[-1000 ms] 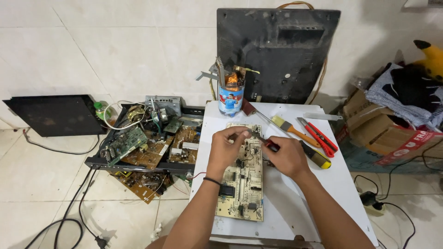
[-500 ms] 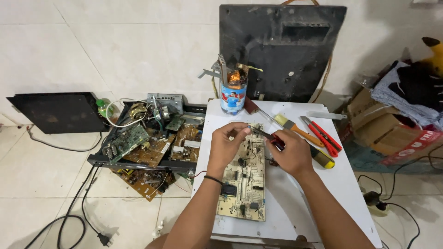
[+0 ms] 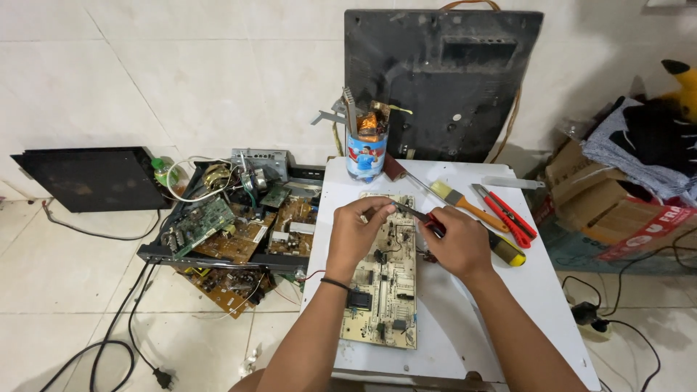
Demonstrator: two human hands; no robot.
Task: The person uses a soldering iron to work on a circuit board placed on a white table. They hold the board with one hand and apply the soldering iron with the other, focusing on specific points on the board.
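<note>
Two hands work over the circuit board [image 3: 383, 279] on the desk [image 3: 537, 290]. Left hand [image 3: 357, 231] pinches a small part at the board's top edge. Right hand [image 3: 457, 243] fingers clamp red-handled pliers [image 3: 417, 216] just beside it.

head view: worn on the head, looking steeply down, close over the white table [image 3: 508, 305].
facing: toward the table's far edge and the tiled wall [image 3: 181, 65].

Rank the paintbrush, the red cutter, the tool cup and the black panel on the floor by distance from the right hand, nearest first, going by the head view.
From the right hand:
1. Paintbrush, just above the hand on the white table.
2. Red cutter, to its right on the table.
3. Tool cup, at the table's back left corner.
4. Black panel, far left, leaning on the wall at floor level.
</note>
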